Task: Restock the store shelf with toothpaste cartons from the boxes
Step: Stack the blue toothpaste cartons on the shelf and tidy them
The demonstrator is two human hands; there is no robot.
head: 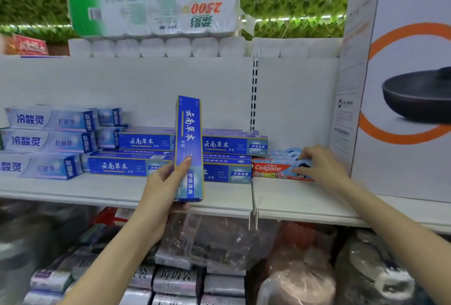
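Note:
My left hand (163, 187) grips a blue toothpaste carton (189, 133) and holds it upright in front of the white shelf (122, 192). Behind it lie stacked blue cartons of the same kind (144, 142), two layers high. My right hand (319, 164) rests on the right end of a red Colgate carton (271, 169) that lies flat on the shelf, fingers over its top and front. More light-blue packs sit behind the Colgate carton.
Pale blue-white toothpaste cartons (48, 141) are stacked at the left. A large white frying-pan box (402, 85) stands on the shelf at the right. Toilet-paper packs (153, 9) sit on top. Plastic-wrapped goods (207, 256) fill the shelf below.

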